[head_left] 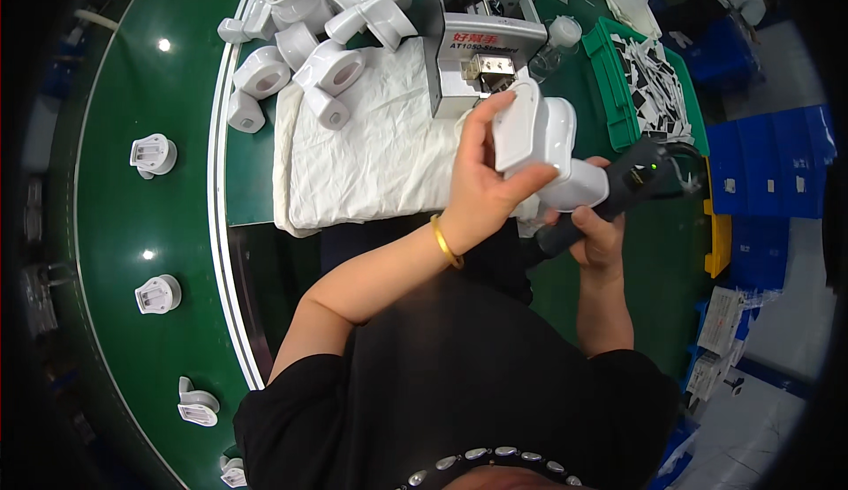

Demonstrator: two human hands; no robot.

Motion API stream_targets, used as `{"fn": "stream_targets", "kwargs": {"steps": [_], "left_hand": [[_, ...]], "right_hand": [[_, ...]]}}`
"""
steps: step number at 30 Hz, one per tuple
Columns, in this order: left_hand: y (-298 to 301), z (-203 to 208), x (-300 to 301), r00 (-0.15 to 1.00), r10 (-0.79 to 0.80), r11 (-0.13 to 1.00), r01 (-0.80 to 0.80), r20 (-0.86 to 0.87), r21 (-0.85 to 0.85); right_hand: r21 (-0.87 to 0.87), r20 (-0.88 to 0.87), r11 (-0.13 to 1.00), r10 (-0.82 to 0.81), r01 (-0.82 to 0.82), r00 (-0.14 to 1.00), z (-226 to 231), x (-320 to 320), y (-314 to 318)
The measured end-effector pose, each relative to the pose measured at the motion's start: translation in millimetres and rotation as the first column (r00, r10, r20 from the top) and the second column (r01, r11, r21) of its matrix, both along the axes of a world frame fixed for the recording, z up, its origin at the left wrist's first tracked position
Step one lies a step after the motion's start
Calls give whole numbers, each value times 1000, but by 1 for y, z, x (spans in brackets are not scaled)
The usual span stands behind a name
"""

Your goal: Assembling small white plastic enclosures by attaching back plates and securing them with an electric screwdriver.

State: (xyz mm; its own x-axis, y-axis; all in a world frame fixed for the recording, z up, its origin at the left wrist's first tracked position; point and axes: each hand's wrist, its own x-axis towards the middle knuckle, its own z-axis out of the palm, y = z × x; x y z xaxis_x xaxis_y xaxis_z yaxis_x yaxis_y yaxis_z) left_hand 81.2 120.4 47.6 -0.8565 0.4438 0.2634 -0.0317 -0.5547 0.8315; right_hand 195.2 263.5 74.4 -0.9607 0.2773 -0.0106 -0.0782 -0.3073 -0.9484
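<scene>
A white plastic housing [558, 141], with a flat rounded face and a short round neck, is held up over the front edge of the work table. My left hand [484, 181] grips it by its left side, thumb below and fingers at the top edge. In my right hand [599, 236] is a black electric screwdriver [638, 177] with a small green light, lying at a slant beside the neck. Fingers of that hand wrap round the tool close to the housing. The screwdriver's lower-left end blends into the dark background, so its bit cannot be made out.
A white cloth [371, 154] covers the table's left part, with several white housings [296, 4] piled behind it. A screw feeder [484, 35] stands beyond my hands. Right of it sits a green bin [609, 93] of small black-and-white pieces. Housings also lie on the green conveyor [115, 225].
</scene>
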Motion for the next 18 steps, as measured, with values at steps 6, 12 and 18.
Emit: {"fn": "stream_targets", "kwargs": {"steps": [6, 12, 18], "left_hand": [[-50, 6, -36, 952, -15, 938, -92, -305, -333], [-191, 2, -126, 490, 262, 269, -865, -832, -424], [-376, -12, -230, 494, 170, -588, -643, -852, -490]], "right_hand": [[756, 43, 616, -384, 221, 922, 54, -28, 48], [974, 93, 228, -464, 17, 881, 33, -59, 119], [997, 28, 71, -551, 14, 834, 11, -90, 141]]}}
